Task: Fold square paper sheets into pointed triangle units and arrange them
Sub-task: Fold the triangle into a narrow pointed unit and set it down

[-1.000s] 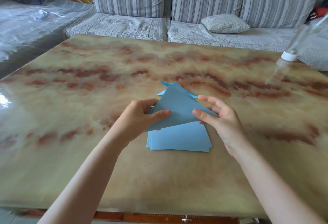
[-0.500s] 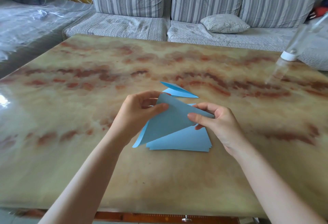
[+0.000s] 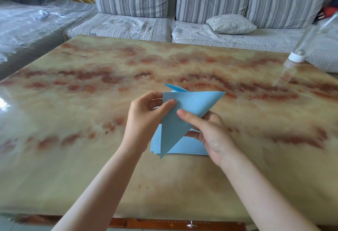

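The left hand (image 3: 144, 121) pinches the triangle's (image 3: 195, 102) left corner between thumb and fingers. The right hand (image 3: 210, 134) pinches its lower-right fold. The triangle is held just above the stack (image 3: 188, 147), with a finished unit (image 3: 174, 87) beyond it. The paper looks light, limp and easily creased, so it is best gripped lightly at the edges.

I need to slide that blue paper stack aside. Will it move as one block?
Probably not: the paper stack has fanned edges, so sheets may shear apart. The glossy table looks slick, so it should slide easily.
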Action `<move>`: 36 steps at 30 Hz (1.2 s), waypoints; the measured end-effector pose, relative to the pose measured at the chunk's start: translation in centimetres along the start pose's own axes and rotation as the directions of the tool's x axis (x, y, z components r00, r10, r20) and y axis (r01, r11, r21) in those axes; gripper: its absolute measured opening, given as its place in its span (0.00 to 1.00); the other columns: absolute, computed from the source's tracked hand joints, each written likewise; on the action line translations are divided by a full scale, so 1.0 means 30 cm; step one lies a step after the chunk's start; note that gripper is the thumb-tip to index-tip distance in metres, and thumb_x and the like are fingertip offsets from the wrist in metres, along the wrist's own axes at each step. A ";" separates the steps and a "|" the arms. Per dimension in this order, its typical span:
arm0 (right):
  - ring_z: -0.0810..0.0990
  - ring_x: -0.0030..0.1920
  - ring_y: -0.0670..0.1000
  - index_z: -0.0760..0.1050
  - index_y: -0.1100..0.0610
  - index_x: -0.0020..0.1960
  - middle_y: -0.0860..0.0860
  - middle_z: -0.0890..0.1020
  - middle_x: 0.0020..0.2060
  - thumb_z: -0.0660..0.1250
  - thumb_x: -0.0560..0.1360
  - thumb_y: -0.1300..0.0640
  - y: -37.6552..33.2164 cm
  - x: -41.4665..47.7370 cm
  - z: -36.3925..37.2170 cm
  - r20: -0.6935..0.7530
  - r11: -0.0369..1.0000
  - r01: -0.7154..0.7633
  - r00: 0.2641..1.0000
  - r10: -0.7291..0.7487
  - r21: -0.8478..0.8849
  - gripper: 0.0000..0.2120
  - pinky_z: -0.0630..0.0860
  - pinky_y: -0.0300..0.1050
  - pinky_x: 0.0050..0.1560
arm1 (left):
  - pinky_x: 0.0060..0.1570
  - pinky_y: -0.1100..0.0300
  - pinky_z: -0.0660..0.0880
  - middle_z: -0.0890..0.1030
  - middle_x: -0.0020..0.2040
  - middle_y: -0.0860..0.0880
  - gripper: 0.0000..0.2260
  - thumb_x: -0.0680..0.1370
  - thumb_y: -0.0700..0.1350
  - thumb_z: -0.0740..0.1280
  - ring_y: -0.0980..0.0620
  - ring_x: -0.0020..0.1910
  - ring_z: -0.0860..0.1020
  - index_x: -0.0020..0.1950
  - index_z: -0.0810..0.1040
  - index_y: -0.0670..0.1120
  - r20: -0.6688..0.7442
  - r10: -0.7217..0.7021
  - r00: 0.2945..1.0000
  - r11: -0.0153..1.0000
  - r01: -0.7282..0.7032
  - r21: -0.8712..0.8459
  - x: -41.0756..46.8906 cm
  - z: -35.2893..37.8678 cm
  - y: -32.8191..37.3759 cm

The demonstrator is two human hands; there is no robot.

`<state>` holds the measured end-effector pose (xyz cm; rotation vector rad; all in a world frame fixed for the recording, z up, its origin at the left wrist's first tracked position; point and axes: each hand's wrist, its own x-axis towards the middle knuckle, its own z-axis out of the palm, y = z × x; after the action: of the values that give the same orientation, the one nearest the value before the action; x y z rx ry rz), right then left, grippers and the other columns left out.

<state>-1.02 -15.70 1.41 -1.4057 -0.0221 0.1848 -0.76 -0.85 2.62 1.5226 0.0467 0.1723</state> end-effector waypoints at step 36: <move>0.84 0.45 0.49 0.81 0.57 0.50 0.54 0.85 0.47 0.70 0.72 0.62 -0.029 -0.001 -0.018 -0.016 1.000 -0.007 1.000 0.007 0.022 0.07 0.80 0.42 0.44 | 0.40 0.63 0.79 0.86 0.43 0.47 0.05 0.77 0.38 0.67 0.52 0.43 0.84 0.50 0.82 0.43 0.127 -0.070 0.989 0.974 0.095 -0.204 -0.006 -0.023 0.024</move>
<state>-0.88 -16.35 2.17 -1.3852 -0.0017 0.1794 -1.10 -0.16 3.30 1.3153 -0.0033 0.0180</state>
